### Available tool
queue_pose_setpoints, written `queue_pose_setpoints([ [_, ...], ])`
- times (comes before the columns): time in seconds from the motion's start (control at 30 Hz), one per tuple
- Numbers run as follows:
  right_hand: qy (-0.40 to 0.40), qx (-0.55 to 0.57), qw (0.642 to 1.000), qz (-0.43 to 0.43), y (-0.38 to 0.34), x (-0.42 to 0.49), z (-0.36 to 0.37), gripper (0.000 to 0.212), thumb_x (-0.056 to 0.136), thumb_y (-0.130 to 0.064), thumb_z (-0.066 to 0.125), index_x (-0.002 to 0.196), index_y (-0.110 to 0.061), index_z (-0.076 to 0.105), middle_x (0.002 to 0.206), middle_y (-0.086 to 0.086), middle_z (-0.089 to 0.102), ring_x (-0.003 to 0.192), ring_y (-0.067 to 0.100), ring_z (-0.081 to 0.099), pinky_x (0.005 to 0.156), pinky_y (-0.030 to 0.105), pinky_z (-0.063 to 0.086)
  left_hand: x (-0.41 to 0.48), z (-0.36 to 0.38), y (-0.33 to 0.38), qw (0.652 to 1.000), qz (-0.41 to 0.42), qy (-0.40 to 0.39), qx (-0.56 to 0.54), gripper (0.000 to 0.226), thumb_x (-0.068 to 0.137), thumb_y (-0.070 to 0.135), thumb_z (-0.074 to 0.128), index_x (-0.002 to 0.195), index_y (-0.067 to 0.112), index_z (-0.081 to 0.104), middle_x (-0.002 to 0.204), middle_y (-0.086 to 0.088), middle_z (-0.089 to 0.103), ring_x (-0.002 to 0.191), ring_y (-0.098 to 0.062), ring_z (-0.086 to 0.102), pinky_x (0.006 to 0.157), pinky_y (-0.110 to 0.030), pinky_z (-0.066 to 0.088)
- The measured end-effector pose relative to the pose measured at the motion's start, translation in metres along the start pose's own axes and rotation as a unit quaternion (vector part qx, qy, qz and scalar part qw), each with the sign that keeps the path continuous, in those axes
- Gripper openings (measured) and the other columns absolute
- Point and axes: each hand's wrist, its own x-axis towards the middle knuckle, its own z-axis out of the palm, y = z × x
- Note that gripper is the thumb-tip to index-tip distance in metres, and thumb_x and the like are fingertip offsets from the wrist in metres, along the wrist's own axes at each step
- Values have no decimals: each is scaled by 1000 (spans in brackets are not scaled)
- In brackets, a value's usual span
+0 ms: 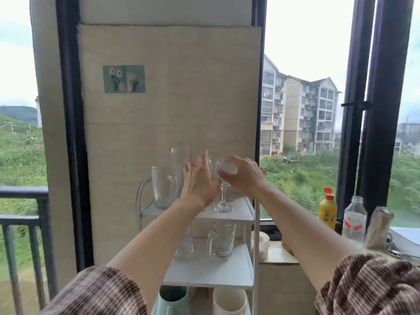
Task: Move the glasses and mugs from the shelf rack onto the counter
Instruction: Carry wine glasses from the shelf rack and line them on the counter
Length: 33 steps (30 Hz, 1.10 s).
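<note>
A white shelf rack stands against the wall. Its top shelf holds a large handled glass jug, a tall glass behind it, and a stemmed glass. My right hand curls around the stemmed glass's bowl while its foot rests on the shelf. With fingers spread, my left hand is just left of it, in front of another glass that it mostly hides. The middle shelf carries a glass mug and a clear glass. A green mug and a white mug sit at the bottom.
The counter runs right of the rack under the window. On it are a white cup, a yellow bottle, a water bottle, a glass jar and a white tray. A balcony railing is at left.
</note>
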Motion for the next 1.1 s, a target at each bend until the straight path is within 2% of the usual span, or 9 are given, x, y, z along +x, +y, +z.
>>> queue_pose_setpoints([
  [0.13, 16, 20, 1000, -2, 0, 3, 4, 37, 82, -53, 63, 102, -21, 59, 101, 3, 66, 101, 24, 59, 95, 46, 42, 8, 2, -4, 1000, -9, 21, -14, 55, 88, 24, 61, 136, 14, 37, 138, -21, 34, 129, -38, 33, 103, -40, 32],
  [0.23, 22, 35, 999, -9, 0, 3, 7, 39, 79, -51, 69, 91, -17, 55, 96, 3, 68, 93, 24, 60, 89, 44, 44, 7, 4, -6, 998, 0, 41, -37, 41, 89, 18, 62, 124, 13, 42, 124, -18, 46, 109, -33, 47, 88, -33, 37],
  [0.37, 39, 71, 997, -11, 2, 0, 4, 40, 74, -48, 75, 88, -15, 57, 91, 1, 65, 89, 23, 61, 80, 41, 52, 0, 4, -11, 995, 33, 77, -55, 32, 88, 18, 65, 112, 12, 43, 113, -14, 49, 82, -24, 45, 74, -28, 34],
  [0.57, 101, 123, 987, -10, -4, -15, -16, 30, 75, -37, 77, 81, -20, 53, 82, -1, 61, 76, 16, 57, 75, 41, 53, -13, -16, -3, 983, 98, 133, -83, 35, 86, 18, 68, 111, 8, 45, 104, -3, 41, 86, -23, 46, 71, -24, 30],
  [0.67, 170, 144, 975, -18, -4, -24, -40, 27, 78, -31, 77, 84, -17, 54, 83, 2, 65, 74, 17, 60, 68, 33, 54, -13, -30, 15, 971, 124, 172, -113, 38, 84, 19, 70, 113, 6, 48, 109, -9, 49, 83, -18, 44, 66, -15, 25],
  [0.77, 223, 158, 962, -14, 6, -38, -69, 28, 78, -28, 78, 87, -15, 55, 87, -1, 64, 79, 18, 62, 62, 22, 47, -15, -31, 41, 961, 130, 182, -163, 41, 83, 21, 71, 115, 11, 48, 113, -4, 49, 87, -15, 44, 73, -16, 28],
  [0.9, 251, 159, 955, 16, 32, -73, -106, 31, 77, -29, 80, 89, -15, 56, 87, -12, 58, 87, 13, 60, 73, 24, 50, -29, -12, 80, 946, 161, 160, -232, 47, 81, 24, 72, 118, 10, 48, 108, 3, 45, 92, -14, 45, 78, -26, 33],
  [1.0, 252, 112, 960, 54, 64, -113, -130, 32, 77, -30, 80, 93, -14, 57, 90, -7, 60, 87, 14, 60, 70, 21, 49, -49, 21, 111, 941, 177, 102, -269, 47, 81, 25, 73, 118, 9, 48, 110, 2, 47, 95, -13, 44, 79, -23, 31],
  [1.1, 263, 58, 957, 111, 100, -164, -157, 31, 74, -27, 82, 91, -13, 60, 90, -1, 65, 83, 19, 62, 72, 31, 49, -79, 63, 144, 939, 187, 20, -289, 41, 80, 26, 75, 108, 14, 49, 109, -1, 46, 89, -15, 51, 73, -25, 36],
])
